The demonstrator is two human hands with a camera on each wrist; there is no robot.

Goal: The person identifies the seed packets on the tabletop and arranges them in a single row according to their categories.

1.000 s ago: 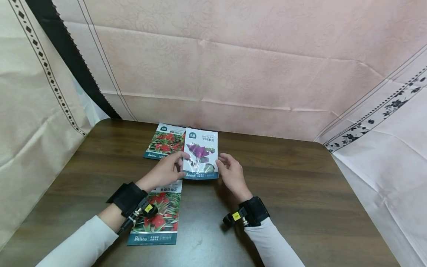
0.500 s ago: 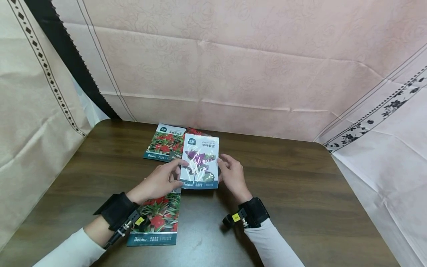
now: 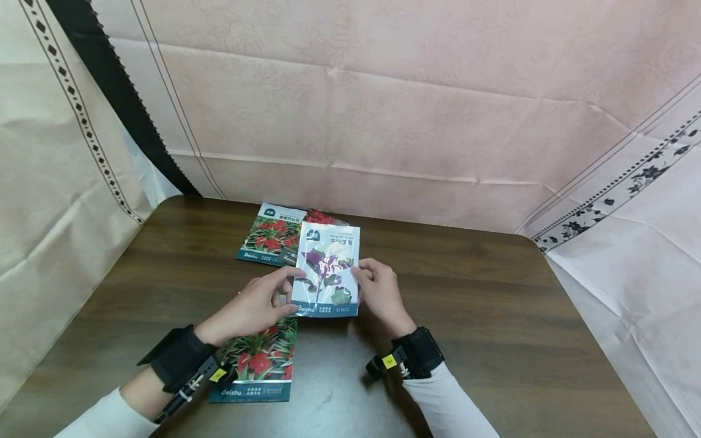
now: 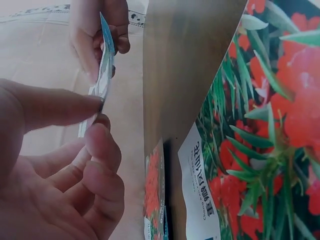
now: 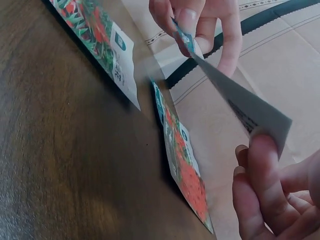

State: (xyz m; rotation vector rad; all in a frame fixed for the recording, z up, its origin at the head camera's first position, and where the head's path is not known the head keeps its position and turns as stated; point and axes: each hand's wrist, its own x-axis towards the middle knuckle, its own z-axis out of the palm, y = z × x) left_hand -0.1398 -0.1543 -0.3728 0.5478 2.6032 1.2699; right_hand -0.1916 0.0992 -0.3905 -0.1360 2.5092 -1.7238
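Observation:
A white seed packet (image 3: 328,258) with purple leaves and a blue bottom band is held above the table between both hands. My left hand (image 3: 252,310) pinches its left edge between thumb and fingers. At the opposite edge, my right hand (image 3: 380,295) holds it the same way. The left wrist view shows the packet (image 4: 105,75) nearly edge-on, its middle slightly bent. From the right wrist, the grey back of the packet (image 5: 250,107) is visible, clear of the packets beneath. Part of the front glares with reflected light.
A red-flower seed packet (image 3: 263,359) lies at the near left, partly under my left hand and wrist. Behind, another red-flower packet (image 3: 272,228) lies beside a red packet (image 3: 319,217) mostly covered in the head view. Patterned cloth (image 3: 383,121) hangs behind the wooden table (image 3: 482,316).
The white packet has come nearer to me, lifted off the back packets, uncovering part of the red one. My left hand moved back and left with it; the right hand barely shifted.

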